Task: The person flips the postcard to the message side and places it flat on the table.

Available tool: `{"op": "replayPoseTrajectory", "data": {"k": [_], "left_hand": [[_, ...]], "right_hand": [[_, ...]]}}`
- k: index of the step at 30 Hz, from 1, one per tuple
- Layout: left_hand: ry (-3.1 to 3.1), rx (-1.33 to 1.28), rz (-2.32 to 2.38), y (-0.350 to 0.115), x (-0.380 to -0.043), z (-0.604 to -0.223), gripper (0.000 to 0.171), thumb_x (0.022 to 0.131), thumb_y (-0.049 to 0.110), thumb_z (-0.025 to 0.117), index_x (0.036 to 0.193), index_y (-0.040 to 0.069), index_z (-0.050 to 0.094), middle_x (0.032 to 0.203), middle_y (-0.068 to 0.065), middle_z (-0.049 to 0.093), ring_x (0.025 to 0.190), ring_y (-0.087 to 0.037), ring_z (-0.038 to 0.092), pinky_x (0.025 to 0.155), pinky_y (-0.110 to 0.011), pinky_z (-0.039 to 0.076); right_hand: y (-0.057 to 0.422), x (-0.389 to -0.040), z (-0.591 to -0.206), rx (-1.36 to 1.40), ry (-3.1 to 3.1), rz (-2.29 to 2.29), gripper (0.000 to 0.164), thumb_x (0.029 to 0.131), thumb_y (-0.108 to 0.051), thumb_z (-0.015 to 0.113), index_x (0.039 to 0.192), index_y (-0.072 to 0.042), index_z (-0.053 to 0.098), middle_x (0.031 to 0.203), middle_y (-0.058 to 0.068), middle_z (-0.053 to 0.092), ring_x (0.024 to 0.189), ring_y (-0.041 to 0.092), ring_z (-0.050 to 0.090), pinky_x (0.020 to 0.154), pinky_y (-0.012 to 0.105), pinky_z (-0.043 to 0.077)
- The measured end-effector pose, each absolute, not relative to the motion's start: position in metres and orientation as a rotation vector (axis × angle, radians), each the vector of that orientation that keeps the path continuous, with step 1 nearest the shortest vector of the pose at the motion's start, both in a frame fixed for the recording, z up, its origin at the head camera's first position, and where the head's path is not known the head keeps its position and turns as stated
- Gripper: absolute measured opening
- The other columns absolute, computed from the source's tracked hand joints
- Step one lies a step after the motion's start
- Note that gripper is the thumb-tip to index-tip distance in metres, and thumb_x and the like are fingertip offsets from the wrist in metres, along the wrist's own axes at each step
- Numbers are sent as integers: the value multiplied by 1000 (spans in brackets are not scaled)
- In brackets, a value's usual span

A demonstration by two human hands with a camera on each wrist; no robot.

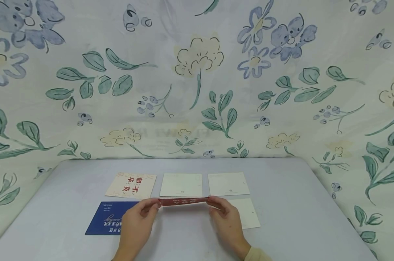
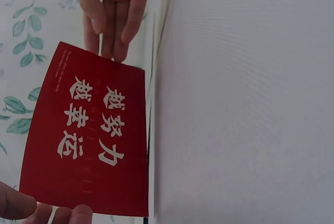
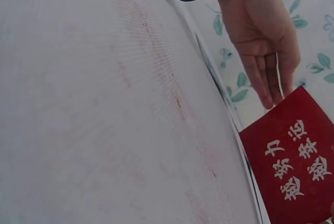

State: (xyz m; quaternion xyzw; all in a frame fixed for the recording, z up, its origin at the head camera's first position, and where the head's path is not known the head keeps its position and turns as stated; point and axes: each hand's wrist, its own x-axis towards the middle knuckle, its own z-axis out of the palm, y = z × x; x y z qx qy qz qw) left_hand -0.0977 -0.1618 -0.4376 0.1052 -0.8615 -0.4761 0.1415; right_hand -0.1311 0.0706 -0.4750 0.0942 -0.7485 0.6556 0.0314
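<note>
A red card (image 1: 184,201) with white characters spans the space between both hands, seen almost edge-on in the head view. My left hand (image 1: 138,224) pinches its left end, and my right hand (image 1: 228,221) pinches the right end. From the left wrist, the printed face of the red card (image 2: 94,135) shows fully and bows slightly. The right wrist view shows the same red card (image 3: 292,161) tilted, with the left hand (image 3: 263,41) at its upper edge. A blue card (image 1: 102,217) lies partly behind the left hand; a cream card (image 1: 249,214) is partly covered by the right.
Along the back of the white table (image 1: 291,203) lie a pale card with red characters (image 1: 131,185), a cream card (image 1: 181,185) and another cream card (image 1: 229,183). A floral cloth (image 1: 171,79) hangs behind the table and along its sides.
</note>
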Motion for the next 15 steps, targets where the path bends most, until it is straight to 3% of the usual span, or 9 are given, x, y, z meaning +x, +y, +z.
{"op": "replayPoseTrajectory", "data": {"k": [8,15], "left_hand": [[-2461,303,-1493,-169,-99,-438,28,94,24,54,101,1,69,92,-10,70,85,-17,68,72,-23,54],[-2487,367,-1446,-172,-103,-440,36,88,38,60,94,4,72,79,-3,71,76,-14,69,62,-34,55]], "right_hand": [[71,-131,-473,267,-2308,2034,27,87,1,56,113,-2,61,110,8,64,105,18,61,88,22,48],[72,-132,-474,277,-2278,2057,25,90,-12,60,111,1,63,104,14,67,99,25,64,82,23,51]]}}
